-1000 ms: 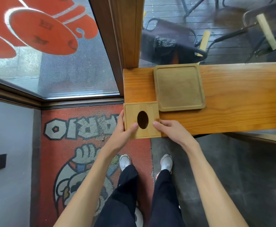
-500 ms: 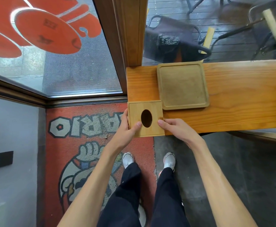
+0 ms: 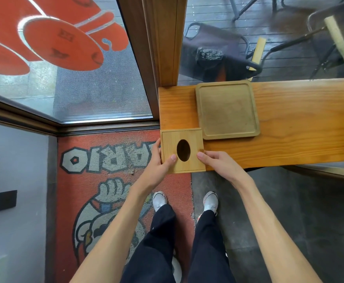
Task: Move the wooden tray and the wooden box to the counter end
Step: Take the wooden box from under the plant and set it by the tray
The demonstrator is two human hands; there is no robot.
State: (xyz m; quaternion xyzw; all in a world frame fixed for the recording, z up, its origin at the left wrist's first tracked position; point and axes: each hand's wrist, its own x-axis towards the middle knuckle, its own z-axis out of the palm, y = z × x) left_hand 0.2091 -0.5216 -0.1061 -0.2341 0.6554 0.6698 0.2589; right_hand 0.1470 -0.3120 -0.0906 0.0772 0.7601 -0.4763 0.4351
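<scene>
A light wooden box [image 3: 195, 139] with an oval hole in its top sits at the near left corner of the wooden counter [image 3: 299, 123]. My left hand [image 3: 156, 166] grips its left side, thumb on the top. My right hand [image 3: 218, 163] touches its right side with the fingertips. A square wooden tray [image 3: 227, 110] with a raised rim lies flat on the counter just behind and to the right of the box, near the counter's left end.
A wooden window post [image 3: 165, 39] stands at the counter's far left corner. Glass panes run behind it; dark chairs [image 3: 218, 52] stand outside. Below the counter's end lies a red floor mat [image 3: 114, 180], with my feet at its right edge.
Both hands keep hold of the box at the counter's left corner; neither it nor the tray has visibly moved on the counter. Only the camera has shifted a little.
</scene>
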